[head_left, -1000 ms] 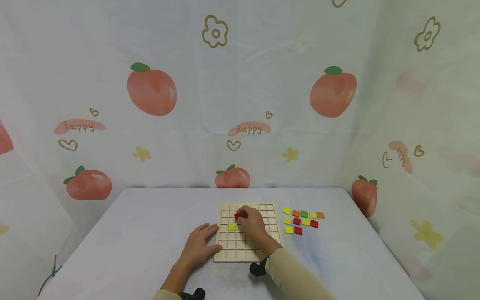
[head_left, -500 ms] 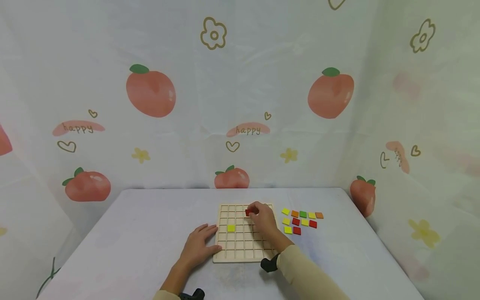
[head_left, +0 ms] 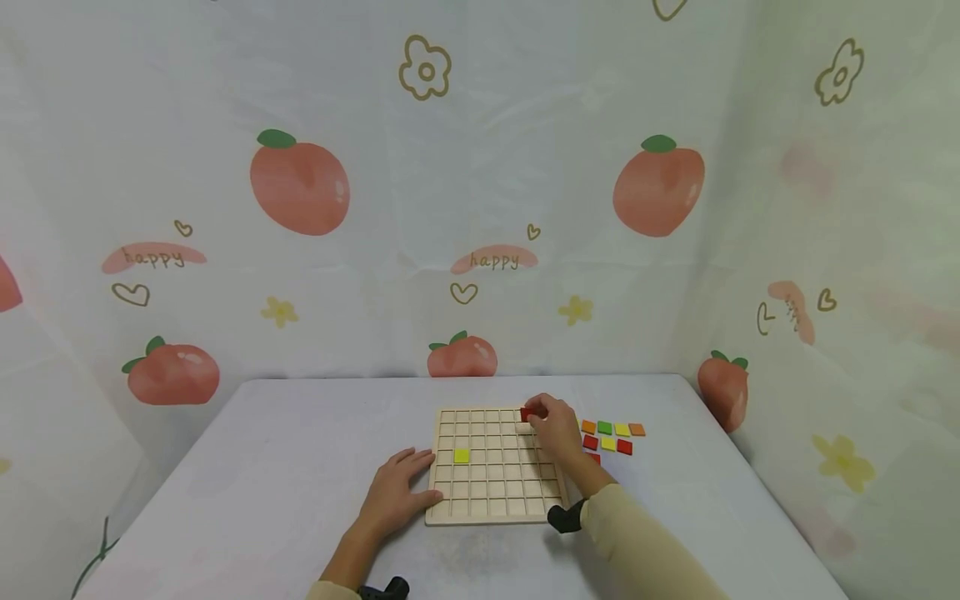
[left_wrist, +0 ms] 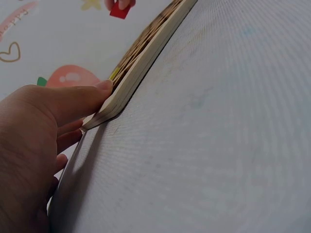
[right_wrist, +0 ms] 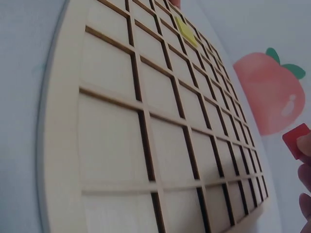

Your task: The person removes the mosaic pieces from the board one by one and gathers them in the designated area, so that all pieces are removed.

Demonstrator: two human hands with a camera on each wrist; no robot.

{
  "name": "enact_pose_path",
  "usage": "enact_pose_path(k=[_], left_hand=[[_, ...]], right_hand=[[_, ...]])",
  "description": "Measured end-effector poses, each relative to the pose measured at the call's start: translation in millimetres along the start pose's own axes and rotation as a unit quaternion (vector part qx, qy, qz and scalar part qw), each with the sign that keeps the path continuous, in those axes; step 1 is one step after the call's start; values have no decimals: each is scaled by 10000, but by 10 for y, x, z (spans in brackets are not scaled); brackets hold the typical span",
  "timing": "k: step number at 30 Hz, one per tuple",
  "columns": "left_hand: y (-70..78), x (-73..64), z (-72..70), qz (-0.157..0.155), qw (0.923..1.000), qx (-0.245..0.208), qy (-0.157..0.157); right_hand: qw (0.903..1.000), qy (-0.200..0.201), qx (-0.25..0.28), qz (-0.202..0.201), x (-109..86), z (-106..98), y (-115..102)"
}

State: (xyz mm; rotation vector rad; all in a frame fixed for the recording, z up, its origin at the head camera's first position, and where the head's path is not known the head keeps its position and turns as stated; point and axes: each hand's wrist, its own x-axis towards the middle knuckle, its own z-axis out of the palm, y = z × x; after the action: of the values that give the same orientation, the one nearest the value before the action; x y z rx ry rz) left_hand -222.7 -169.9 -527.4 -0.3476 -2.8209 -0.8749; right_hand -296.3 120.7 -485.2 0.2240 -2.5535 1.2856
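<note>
A pale wooden grid board (head_left: 478, 489) lies on the table, divided into square cells by raised strips. One yellow tile (head_left: 462, 456) sits in a cell left of its middle. My left hand (head_left: 397, 487) lies at the board's left edge with fingers extended; in the left wrist view its thumb (left_wrist: 80, 102) touches the rim. Over the far right corner of the board, my right hand (head_left: 557, 427) pinches a red tile (head_left: 526, 414) between thumb and fingertips. The right wrist view shows this red tile (right_wrist: 294, 141) held clear above the board.
Right of the board lie loose tiles in rows, among them a green tile (head_left: 604, 427), an orange tile (head_left: 637, 430) and a red tile (head_left: 625, 447). My right forearm hides some of them. A patterned cloth (head_left: 360, 317) hangs behind the white table (head_left: 300, 450).
My right hand has carried the red tile right and away from me, from above the board's upper middle to its far right corner. The left hand has stayed at the board's edge.
</note>
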Motion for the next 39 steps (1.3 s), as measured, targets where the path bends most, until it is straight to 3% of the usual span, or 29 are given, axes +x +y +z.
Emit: enact_pose_path(k=[5,17,25,39], left_hand=[[3,-2,-7,45,10000,-28,30],[33,-21,-32,35,10000,-7,3],[26,-14,-20,-37,10000,-3,-26],[4,-3,-6,41,10000,-56,31]], right_hand=[[9998,149,-93,75,6,-130,76],[9961,455,-357,674,-28,-513,331],[9918,460,-433,1114,-140,-685,482],[9906,375,-182,1304,-333,-895,680]])
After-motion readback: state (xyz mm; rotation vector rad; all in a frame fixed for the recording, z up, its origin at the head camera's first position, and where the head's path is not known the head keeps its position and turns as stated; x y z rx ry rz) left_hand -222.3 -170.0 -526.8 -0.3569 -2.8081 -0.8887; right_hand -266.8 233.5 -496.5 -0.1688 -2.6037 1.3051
